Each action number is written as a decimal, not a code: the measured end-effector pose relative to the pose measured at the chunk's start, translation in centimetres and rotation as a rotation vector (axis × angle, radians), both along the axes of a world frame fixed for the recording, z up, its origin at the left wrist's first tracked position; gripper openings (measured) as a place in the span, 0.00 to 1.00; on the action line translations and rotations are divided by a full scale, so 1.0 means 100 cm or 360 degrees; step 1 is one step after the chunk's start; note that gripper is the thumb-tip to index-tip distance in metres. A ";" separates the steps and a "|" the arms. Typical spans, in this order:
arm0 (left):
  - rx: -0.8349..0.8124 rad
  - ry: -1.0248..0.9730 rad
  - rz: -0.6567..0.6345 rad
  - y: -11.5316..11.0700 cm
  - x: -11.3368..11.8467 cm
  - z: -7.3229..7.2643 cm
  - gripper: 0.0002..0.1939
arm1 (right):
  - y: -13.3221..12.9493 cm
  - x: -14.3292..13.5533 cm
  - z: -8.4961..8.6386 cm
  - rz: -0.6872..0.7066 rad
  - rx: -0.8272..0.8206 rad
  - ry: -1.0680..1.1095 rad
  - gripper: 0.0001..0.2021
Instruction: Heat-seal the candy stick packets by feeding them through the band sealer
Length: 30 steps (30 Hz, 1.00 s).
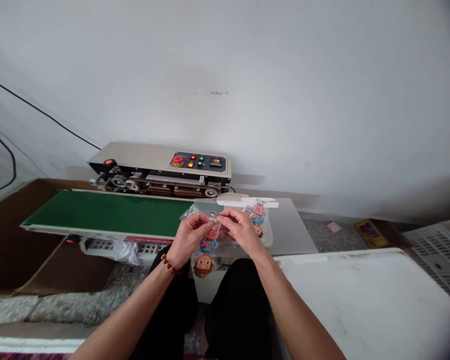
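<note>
Clear printed packet [209,245] between left hand [188,238] and right hand [244,232].
Fingers of both pinch its top, likely to flatten it; more packets [258,219] lie near desk's [292,230] back edge.

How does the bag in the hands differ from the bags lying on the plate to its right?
Pose: the held bag is pinched near its top by the left hand and right hand; the plate bags lie on the grey plate.
Visibility: the held bag's cartoon face shows whole; the plate bags are partly hidden behind the right hand.
Shared: clear material, similar colourful print.
</note>
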<state>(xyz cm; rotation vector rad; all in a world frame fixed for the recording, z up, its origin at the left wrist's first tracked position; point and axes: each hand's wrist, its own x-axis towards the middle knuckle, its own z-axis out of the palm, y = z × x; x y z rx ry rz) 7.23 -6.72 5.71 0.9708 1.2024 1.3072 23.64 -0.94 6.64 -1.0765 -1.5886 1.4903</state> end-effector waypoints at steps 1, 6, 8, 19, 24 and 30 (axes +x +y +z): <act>-0.0021 0.0000 -0.0025 -0.001 0.000 0.000 0.20 | 0.000 0.002 0.000 0.0022 0.0019 -0.0035 0.12; -0.0017 0.0033 -0.0043 -0.003 0.000 -0.007 0.20 | -0.007 0.007 0.000 0.0164 0.0227 -0.0248 0.11; 0.0022 0.0151 0.0033 -0.008 0.004 -0.012 0.20 | -0.017 0.009 -0.004 0.0150 0.0141 -0.0159 0.09; 0.0246 0.1019 0.0134 -0.022 -0.005 -0.036 0.16 | -0.001 0.037 -0.008 -0.0006 -0.0073 -0.0195 0.15; 0.0456 0.1914 -0.0159 -0.004 -0.018 -0.058 0.23 | 0.064 0.030 0.013 -0.0188 -0.0022 -0.0083 0.16; 0.0765 0.1884 -0.0198 -0.007 -0.032 -0.072 0.17 | 0.089 0.000 -0.009 -0.0251 0.0190 -0.1210 0.07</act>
